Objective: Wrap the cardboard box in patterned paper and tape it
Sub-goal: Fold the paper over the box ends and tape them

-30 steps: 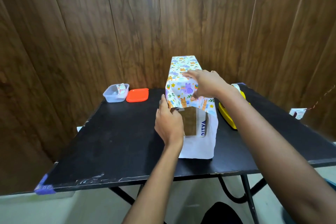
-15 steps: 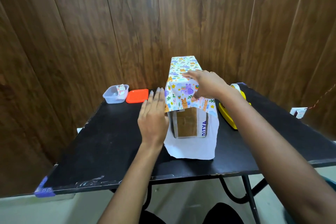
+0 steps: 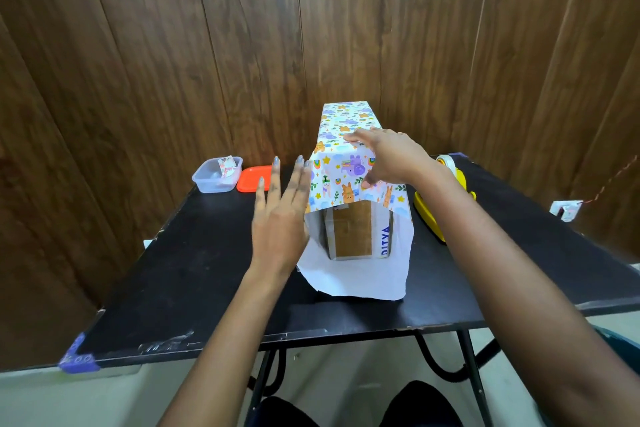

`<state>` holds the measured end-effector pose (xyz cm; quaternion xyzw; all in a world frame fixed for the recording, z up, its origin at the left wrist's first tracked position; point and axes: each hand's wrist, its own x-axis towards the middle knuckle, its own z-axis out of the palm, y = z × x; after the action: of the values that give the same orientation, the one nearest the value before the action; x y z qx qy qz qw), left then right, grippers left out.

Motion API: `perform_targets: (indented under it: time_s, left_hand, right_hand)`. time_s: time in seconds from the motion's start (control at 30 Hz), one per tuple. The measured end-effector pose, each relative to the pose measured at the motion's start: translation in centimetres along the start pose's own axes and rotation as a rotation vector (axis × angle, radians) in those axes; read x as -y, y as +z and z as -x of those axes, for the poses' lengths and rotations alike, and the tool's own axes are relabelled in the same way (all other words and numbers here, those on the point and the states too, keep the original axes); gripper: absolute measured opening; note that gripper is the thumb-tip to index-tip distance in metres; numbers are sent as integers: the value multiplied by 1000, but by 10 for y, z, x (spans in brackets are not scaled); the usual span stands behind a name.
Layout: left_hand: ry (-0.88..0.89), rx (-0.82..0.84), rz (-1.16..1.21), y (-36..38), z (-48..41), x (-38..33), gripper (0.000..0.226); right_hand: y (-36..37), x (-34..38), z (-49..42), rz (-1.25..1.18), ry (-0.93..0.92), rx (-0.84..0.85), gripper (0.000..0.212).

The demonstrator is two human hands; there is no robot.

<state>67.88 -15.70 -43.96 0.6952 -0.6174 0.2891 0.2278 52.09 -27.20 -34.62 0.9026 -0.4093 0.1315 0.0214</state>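
The left hand (image 3: 280,218) has let go of the near end of the cardboard box (image 3: 353,232). A second ago it was pushed up against that end, by the side flap. Now it is up and off to the left side of the box. So the near end is not folded shut. You can see brown cardboard there, and the white back of the patterned paper (image 3: 341,139) lies loose and flat on the worktop (image 3: 207,270) in front of it. I think the end flaps are yet to be folded and taped. The left hand is wide open with its fingers straight and spread. It holds nothing. It is just beside the left side of the paper, and I cannot tell if it touches it. The right hand (image 3: 391,159) has stayed on top of the box. It lies flat and open and presses the paper down, with the thumb on the bit that hangs over the near end. The box lies in the middle of the worktop, pointing from the near edge to the far edge. The yellow tape dispenser (image 3: 433,215) sits just beside it, towards the right edge, and no hand touches it.
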Motion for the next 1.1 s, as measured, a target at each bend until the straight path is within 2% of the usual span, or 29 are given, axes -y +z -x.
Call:
perform_targets:
  time_s: [0.1,0.13,0.27,0.3,0.4,0.5,0.63,0.83,1.1]
  left_hand:
    - [-10,299,73,-22,-1,-13,87]
    - [-12,352,64,-32,-4,-19,91]
    - [55,202,-128,-54,-45,-40,82]
    - [89,226,-193,-54,-62,-45,79]
    - [154,434,-346,-46,-101,-47,79]
    - [141,544,-276,-34,-112,-33,94]
    - [204,517,-283,-30,-108,-14,102]
    - [242,449,-262,-25,-105,-10,97]
    - [196,432,-195,-23,-102,-20,99]
  right_hand:
    - [-1,0,2,-16,-11,-13,89]
    - [-1,0,2,-13,-13,-12,90]
    - [1,-1,-2,48,-14,-45,88]
    - [2,-1,-3,65,-12,-47,86]
    - [2,-2,-4,89,-20,-42,88]
    - [0,-7,-2,134,-43,-7,96]
    - [-1,-7,-3,134,-69,64,106]
    - [2,-7,1,215,-58,68,110]
    - [-4,-8,2,261,-64,104,112]
